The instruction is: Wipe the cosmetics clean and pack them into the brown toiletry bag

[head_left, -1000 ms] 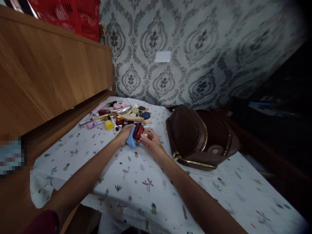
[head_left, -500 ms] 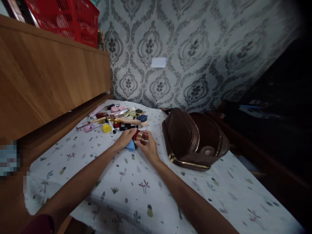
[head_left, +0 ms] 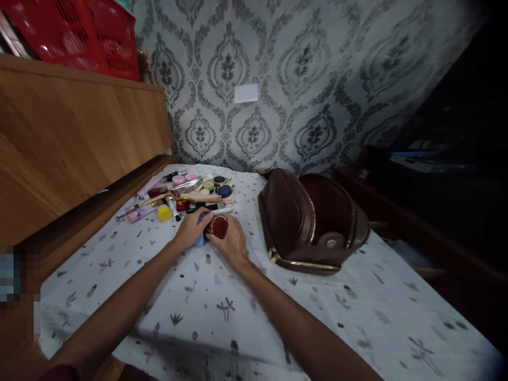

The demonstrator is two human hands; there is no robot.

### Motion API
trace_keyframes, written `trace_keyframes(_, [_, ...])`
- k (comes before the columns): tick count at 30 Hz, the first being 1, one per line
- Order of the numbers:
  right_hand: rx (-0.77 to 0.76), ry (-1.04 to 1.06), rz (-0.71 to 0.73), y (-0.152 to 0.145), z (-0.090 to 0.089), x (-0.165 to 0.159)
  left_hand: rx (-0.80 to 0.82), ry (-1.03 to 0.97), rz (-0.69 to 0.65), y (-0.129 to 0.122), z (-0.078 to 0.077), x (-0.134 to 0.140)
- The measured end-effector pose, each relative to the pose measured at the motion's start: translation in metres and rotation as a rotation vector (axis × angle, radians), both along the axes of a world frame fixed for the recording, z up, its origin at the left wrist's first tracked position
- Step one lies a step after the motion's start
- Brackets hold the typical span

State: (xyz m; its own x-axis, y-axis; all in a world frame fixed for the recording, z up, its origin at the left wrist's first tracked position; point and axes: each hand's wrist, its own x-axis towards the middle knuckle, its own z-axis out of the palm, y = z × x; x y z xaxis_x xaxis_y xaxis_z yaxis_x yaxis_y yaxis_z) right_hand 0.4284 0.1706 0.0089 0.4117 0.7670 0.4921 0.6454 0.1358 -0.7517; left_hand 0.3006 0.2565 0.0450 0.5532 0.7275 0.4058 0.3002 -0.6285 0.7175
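Note:
Between my hands is a small round cosmetic jar (head_left: 218, 227), reddish brown with a shiny rim, its round face tilted up toward me. My right hand (head_left: 233, 244) curls around the jar from the right. A blue cloth (head_left: 200, 238) is pinched in my left hand (head_left: 188, 230), pressed against the jar's left side. Just beyond my hands lie several cosmetics: a yellow-capped pot (head_left: 164, 213), a red jar with a gold band (head_left: 182, 204), a navy-lidded jar (head_left: 224, 191) and a white pen-like tube (head_left: 223, 210).
An unzipped brown leather bag (head_left: 293, 222) stands on the patterned cloth (head_left: 222, 338) to the right. A wooden cabinet (head_left: 79, 127) rises at the left, with a red plastic basket (head_left: 79, 39) on top. Patterned wallpaper (head_left: 254, 127) covers the wall behind.
The jar has turned, so its round face now points toward me where its gold side showed before. Both hands remain on it; the view has shifted slightly.

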Motion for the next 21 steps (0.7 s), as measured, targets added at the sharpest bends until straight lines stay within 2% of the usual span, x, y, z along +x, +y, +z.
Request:
trace_keyframes(6, [0.036, -0.021, 0.056, -0.005, 0.001, -0.002, -0.066, 0.031, -0.169, -0.002, 0.003, -0.003])
trace_keyframes(12, [0.029, 0.065, 0.157, -0.004, -0.001, 0.001, -0.308, -0.157, -0.125, 0.006, 0.004, -0.003])
trace_keyframes(15, [0.021, 0.154, 0.205, -0.002, -0.002, 0.004, -0.443, -0.221, -0.155, 0.006, 0.005, -0.002])
trace_keyframes(18, [0.046, 0.289, 0.288, -0.002, 0.0, 0.007, -0.475, -0.196, -0.215, 0.002, 0.003, 0.001])
trace_keyframes(21, [0.037, 0.42, 0.328, -0.003, 0.004, 0.009, -0.455, -0.147, -0.185, -0.001, 0.0, 0.005])
